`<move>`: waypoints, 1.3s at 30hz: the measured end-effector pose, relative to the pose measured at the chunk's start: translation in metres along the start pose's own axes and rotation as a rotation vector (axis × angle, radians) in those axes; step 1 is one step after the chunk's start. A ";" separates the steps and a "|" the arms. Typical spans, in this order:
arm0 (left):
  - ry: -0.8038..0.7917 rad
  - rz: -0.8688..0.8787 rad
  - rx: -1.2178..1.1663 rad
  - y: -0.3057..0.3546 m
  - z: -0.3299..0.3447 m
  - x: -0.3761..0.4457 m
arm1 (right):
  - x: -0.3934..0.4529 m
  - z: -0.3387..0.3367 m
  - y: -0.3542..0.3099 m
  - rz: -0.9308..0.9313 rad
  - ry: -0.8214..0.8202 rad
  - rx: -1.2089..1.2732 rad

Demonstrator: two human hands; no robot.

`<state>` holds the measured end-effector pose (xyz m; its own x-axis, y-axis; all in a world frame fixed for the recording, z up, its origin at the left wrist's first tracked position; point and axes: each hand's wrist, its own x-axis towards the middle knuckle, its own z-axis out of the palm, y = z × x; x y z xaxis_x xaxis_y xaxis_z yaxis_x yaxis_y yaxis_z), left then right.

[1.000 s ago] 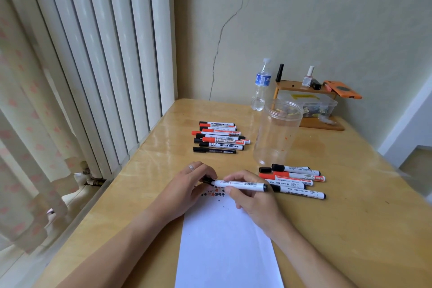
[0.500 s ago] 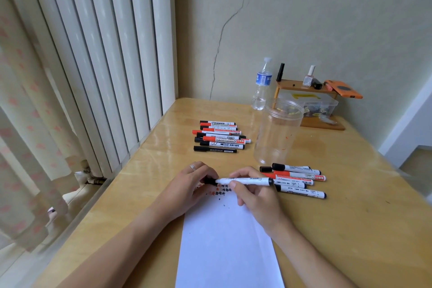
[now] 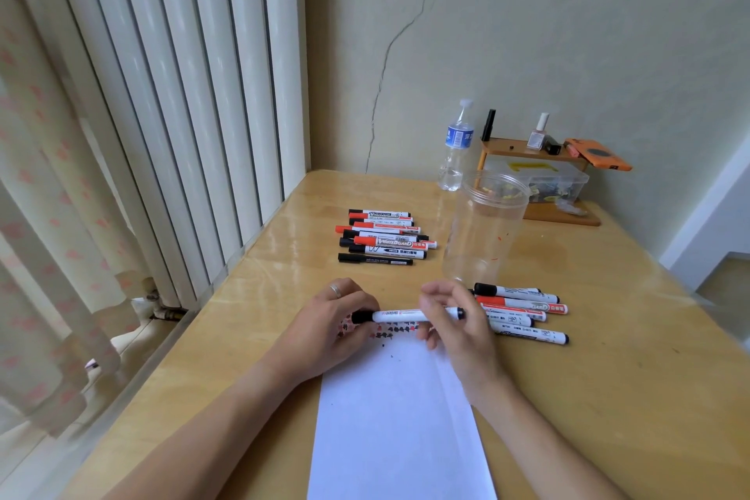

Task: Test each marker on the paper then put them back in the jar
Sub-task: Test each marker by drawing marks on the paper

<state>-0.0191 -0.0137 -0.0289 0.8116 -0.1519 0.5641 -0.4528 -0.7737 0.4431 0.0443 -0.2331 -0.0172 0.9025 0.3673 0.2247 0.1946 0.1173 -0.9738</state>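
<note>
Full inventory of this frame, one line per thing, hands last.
held marker: one, white with black cap, above the paper's far end
paper: one, white sheet, near table edge, scribbles at far end
far marker group: about nine, black and red caps, mid-table
near marker group: about five, right of the paper
jar: one, clear, open, no markers inside
water bottle: one, clear, by the wall
shelf: one, wooden, back right
table: one, light wood
left hand: grips the cap end
right hand: holds the barrel
</note>
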 end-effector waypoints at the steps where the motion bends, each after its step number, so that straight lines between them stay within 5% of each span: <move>1: 0.007 -0.023 0.004 -0.001 0.000 0.000 | 0.002 -0.003 0.002 -0.037 0.036 -0.059; 6: 0.025 -0.047 0.024 -0.003 0.000 0.000 | 0.002 -0.012 0.016 -0.376 -0.040 -0.628; 9: -0.037 -0.056 -0.004 -0.007 0.001 0.001 | 0.002 -0.010 0.019 -0.427 -0.150 -0.811; 15: -0.136 -0.110 0.014 -0.009 0.008 0.000 | 0.008 -0.006 0.026 -0.674 -0.064 -1.142; 39: -0.176 -0.004 0.163 -0.007 0.009 -0.001 | 0.003 0.004 0.028 -0.709 -0.077 -1.076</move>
<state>-0.0135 -0.0130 -0.0388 0.8717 -0.2426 0.4257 -0.3953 -0.8615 0.3185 0.0512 -0.2245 -0.0436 0.4583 0.5869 0.6674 0.8617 -0.4773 -0.1720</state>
